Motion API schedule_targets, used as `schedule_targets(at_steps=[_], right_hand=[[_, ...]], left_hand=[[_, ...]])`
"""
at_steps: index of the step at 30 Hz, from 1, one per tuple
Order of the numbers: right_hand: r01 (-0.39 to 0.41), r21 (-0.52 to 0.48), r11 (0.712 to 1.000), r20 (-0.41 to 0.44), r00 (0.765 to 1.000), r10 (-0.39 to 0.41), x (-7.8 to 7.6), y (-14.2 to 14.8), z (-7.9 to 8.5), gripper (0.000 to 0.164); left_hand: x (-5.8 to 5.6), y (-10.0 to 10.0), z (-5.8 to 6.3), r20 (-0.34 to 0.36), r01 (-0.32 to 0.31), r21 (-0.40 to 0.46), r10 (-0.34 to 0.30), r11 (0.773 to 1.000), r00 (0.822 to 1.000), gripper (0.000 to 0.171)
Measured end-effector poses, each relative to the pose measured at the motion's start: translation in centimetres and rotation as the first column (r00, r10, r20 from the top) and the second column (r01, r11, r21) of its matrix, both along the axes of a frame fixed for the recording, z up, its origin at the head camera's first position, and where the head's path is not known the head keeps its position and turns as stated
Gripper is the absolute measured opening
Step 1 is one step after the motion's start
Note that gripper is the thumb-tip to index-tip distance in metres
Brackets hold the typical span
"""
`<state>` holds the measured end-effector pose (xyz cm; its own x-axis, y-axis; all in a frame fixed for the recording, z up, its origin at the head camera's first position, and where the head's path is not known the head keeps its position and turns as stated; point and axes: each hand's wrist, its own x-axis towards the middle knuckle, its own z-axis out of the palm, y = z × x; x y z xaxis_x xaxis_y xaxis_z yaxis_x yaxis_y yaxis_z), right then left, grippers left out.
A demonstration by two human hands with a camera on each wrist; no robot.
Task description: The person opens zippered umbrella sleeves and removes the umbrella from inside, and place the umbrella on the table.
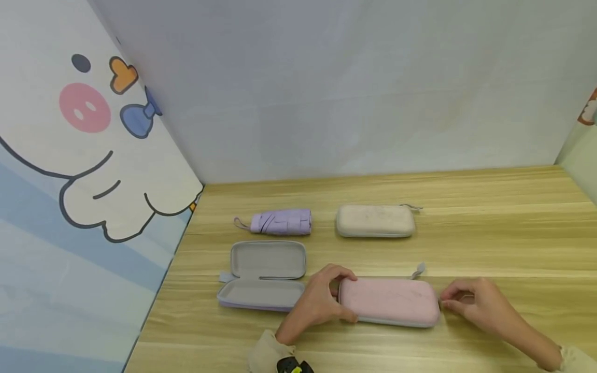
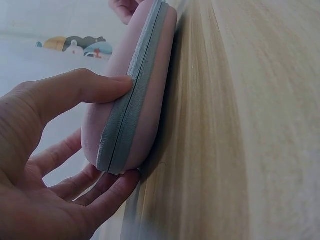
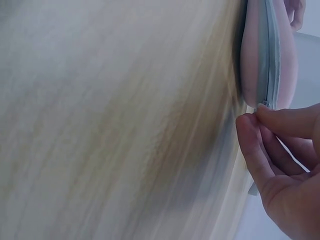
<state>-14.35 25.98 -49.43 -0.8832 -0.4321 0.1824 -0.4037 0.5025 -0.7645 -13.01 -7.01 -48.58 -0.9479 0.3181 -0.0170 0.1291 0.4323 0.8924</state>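
Note:
A pink zip case (image 1: 389,301) with a grey zipper band lies on the table near the front. My left hand (image 1: 317,300) grips its left end, thumb on the near side and fingers curled round the end. In the left wrist view the thumb presses on the grey zipper band (image 2: 122,125). At the case's right end my right hand (image 1: 482,305) pinches the small zipper pull (image 3: 263,106) between thumb and forefinger. The zipper stretch visible in the right wrist view is closed. A grey fabric tab (image 1: 420,269) sticks out behind the case.
Left of the pink case, an opened case with grey lining (image 1: 268,259) lies partly behind my left hand. Farther back are a folded lilac umbrella (image 1: 281,221) and a cream zip case (image 1: 375,221). A pale curtain (image 1: 350,103) hangs behind the wooden table (image 1: 508,223).

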Motion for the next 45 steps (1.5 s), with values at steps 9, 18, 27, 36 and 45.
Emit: schedule_targets(at_steps=[9,18,27,36,45], right_hand=[[-0.004,-0.007,1.000,0.012,1.000,0.004,0.3,0.1,-0.1,0.017],[-0.041,-0.026,0.999,0.018,0.999,0.041,0.4,0.3,-0.2,0.017],[-0.081,-0.021,0.996,-0.024,0.996,0.081,0.8,0.5,-0.4,0.020],[-0.132,-0.084,0.988,-0.056,0.990,0.128,1.3,0.7,-0.4,0.021],[-0.159,-0.099,0.982,-0.054,0.986,0.155,1.8,0.7,-0.6,0.021]], left_hand=[[0.0,0.0,0.0,-0.045,-0.008,-0.056,0.006,0.998,0.999,0.061],[0.0,-0.1,0.0,-0.015,0.000,-0.025,0.000,1.000,1.000,0.061],[0.1,0.0,0.1,-0.036,0.003,-0.034,-0.004,0.999,0.999,0.061],[0.1,0.0,0.1,-0.032,0.001,-0.013,-0.001,1.000,0.999,0.061],[0.0,0.0,-0.1,-0.039,-0.001,-0.014,0.000,1.000,0.999,0.060]])
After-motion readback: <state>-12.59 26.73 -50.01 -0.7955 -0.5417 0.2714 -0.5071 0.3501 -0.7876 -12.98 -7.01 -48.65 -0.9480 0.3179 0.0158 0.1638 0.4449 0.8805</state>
